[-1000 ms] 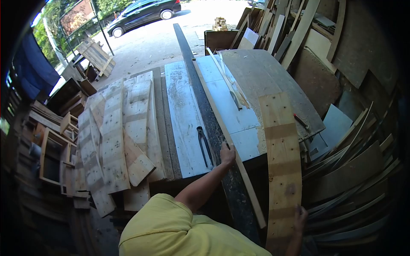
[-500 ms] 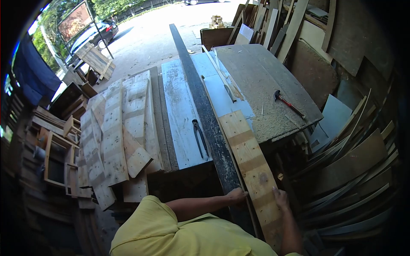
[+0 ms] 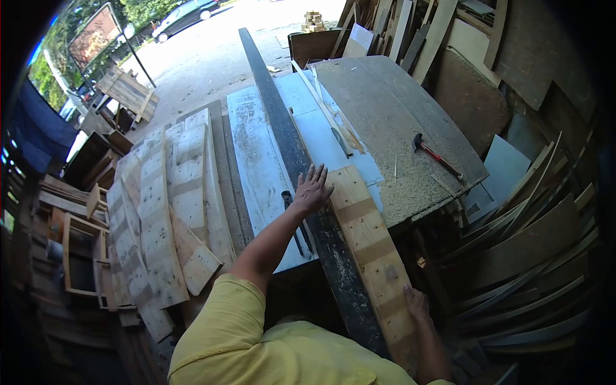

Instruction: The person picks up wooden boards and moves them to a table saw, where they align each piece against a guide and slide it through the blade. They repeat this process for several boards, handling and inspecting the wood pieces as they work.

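Pale nail-holed plank (image 3: pixel 369 247) lies along the right of the long dark rail (image 3: pixel 282 138) | left hand (image 3: pixel 312 189) fingers splayed flat on its far end | right hand (image 3: pixel 417 305) on near end, grip unclear | pincers (image 3: pixel 290 208) left of rail, half under the forearm | red-handled hammer (image 3: pixel 435 156) well right, on sawdust

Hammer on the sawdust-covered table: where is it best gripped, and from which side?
Probably the red handle of the hammer, taken from above on the right-hand side of the table: it lies flat, the handle end points toward that edge, and the head lies farther in.
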Demonstrator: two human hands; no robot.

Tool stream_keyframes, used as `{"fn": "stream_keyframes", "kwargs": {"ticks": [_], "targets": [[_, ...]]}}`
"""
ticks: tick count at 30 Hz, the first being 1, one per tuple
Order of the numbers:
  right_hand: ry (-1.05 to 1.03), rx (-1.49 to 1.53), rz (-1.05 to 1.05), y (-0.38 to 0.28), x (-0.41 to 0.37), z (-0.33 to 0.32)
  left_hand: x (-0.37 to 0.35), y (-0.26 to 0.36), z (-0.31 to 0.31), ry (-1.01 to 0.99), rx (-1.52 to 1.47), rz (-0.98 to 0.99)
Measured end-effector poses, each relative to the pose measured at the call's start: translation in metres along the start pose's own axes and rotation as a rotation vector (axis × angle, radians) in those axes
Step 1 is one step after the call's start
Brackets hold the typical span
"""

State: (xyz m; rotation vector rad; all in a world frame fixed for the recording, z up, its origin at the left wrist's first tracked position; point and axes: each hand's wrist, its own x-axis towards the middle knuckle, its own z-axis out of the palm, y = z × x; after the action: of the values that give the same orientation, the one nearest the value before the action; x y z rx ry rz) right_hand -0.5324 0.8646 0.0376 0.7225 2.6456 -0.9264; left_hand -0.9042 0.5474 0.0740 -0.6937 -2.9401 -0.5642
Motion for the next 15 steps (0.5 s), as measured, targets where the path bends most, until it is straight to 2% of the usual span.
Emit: {"fn": "stream_keyframes", "kwargs": {"ticks": [2, 5, 7, 15], "targets": [[0.008, 0.009, -0.008, -0.002, 0.003, 0.001, 0.009, -0.023, -0.002, -0.264, 0.067, -0.002], [0.028, 0.011, 0.001, -0.001, 0.008, 0.006, 0.010, -0.029, 0.013, -0.249, 0.074, -0.004], [0.102, -0.019, -0.064, 0.003, 0.011, 0.011, 0.007, -0.030, 0.019, -0.206, 0.063, -0.005], [0.111, -0.059, -0.081, -0.022, 0.023, 0.009, 0.004, -0.028, 0.018, -0.113, 0.067, 0.029]]}}
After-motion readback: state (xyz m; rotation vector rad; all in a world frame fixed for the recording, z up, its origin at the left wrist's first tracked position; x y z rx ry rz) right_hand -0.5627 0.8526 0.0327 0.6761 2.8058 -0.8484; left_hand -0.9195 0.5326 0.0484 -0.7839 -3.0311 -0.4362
